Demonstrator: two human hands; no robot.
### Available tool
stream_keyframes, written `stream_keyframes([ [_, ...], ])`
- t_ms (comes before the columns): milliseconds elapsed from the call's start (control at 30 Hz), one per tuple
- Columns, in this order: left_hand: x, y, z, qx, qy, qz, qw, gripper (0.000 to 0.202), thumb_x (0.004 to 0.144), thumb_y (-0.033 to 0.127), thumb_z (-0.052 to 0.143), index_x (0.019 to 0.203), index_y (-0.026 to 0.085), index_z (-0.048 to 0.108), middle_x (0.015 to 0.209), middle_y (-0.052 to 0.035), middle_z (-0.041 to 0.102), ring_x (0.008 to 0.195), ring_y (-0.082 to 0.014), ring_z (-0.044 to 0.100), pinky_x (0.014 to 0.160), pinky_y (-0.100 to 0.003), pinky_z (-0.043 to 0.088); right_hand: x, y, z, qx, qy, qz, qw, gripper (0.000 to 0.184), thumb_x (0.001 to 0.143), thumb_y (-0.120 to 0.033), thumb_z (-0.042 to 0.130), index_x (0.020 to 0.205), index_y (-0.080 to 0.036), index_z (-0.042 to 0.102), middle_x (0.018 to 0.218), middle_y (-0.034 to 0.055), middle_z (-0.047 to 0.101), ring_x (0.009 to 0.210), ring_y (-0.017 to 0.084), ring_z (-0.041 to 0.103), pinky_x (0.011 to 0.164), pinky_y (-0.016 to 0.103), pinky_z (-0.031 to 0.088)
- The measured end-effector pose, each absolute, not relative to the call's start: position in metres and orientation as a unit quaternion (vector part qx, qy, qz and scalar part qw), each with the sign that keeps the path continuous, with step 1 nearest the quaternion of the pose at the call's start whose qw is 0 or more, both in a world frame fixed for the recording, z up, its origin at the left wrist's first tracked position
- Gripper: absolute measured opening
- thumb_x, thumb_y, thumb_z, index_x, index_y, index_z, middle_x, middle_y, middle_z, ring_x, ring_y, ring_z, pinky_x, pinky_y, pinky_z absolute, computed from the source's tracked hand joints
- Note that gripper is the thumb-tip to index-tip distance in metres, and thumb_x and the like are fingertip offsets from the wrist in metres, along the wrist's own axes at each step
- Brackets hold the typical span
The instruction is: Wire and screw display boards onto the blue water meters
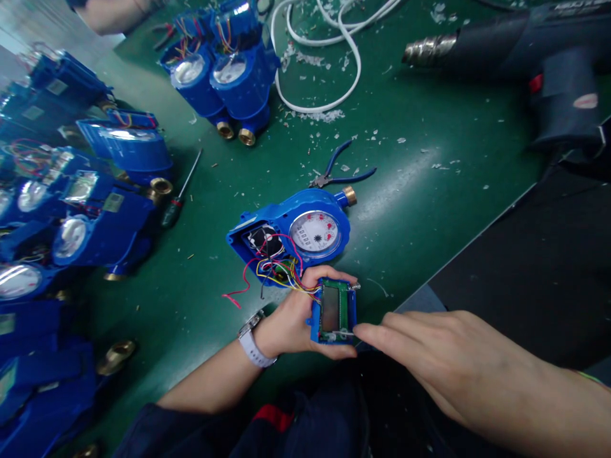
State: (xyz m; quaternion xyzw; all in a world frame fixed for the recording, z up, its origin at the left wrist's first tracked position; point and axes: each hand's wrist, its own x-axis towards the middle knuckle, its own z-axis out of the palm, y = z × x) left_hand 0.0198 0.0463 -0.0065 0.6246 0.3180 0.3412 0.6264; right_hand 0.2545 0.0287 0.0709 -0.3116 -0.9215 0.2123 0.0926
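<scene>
My left hand (291, 321) is closed around a small blue display housing (315, 324) with a green circuit board and a grey screen, tilted up toward me. My right hand (424, 343) has its fingers pinched together at the housing's lower right corner. A thin silvery tool (340, 333) seems to run from its fingertips onto the board; most of it is hidden. Several coloured wires (281, 270) link the housing to the blue water meter (317, 232) lying just beyond. The meter's compartment is uncovered, showing a black part inside, and a loose red wire (244, 280) hangs out.
Blue-handled pliers (341, 170) lie behind the meter, and a screwdriver (181, 191) to its left. Several more blue meters (105, 222) crowd the left side. A heat gun (506, 51) rests at the right, near a white cable (329, 108). Another person's arm (109, 14) shows at the top left.
</scene>
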Motion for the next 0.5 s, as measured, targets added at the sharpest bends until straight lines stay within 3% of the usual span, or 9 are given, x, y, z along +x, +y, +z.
stream_keyframes([
  [200,0.019,0.046,-0.007,0.633,0.326,0.328,0.621,0.093,0.051,0.04,0.094,0.126,0.025,0.041,0.127,-0.0134,0.059,0.115,-0.0301,0.062,0.103,-0.046,0.047,0.239,0.041,0.077,-0.291,-0.916,0.269,0.059,0.033,0.073,-0.001,0.056,0.098,-0.023,0.051,0.075,-0.0033,0.061,0.057,0.016,0.057,0.049,0.028,0.03],
  [300,0.018,0.046,-0.006,0.641,0.329,0.323,0.614,0.092,0.051,0.042,0.094,0.126,0.025,0.042,0.127,-0.0133,0.059,0.116,-0.0305,0.061,0.104,-0.048,0.045,0.227,0.044,0.075,-0.304,-0.921,0.238,0.052,0.016,0.085,-0.019,0.065,0.086,-0.023,0.049,0.069,-0.0027,0.059,0.053,0.018,0.056,0.047,0.03,0.024],
  [400,0.016,0.048,-0.007,0.657,0.322,0.321,0.601,0.091,0.053,0.044,0.093,0.127,0.025,0.043,0.127,-0.0134,0.058,0.116,-0.0309,0.06,0.103,-0.048,0.045,0.217,0.047,0.07,-0.31,-0.931,0.185,0.055,0.024,0.09,-0.038,0.065,0.081,-0.022,0.049,0.066,-0.0002,0.061,0.051,0.018,0.056,0.048,0.031,0.019],
  [500,0.016,0.048,-0.007,0.669,0.317,0.32,0.591,0.092,0.053,0.045,0.092,0.127,0.024,0.042,0.127,-0.0139,0.059,0.116,-0.0307,0.06,0.102,-0.047,0.046,0.216,0.05,0.067,-0.286,-0.943,0.165,0.046,0.029,0.094,-0.041,0.06,0.077,-0.021,0.049,0.063,0.001,0.061,0.049,0.016,0.055,0.048,0.031,0.016],
])
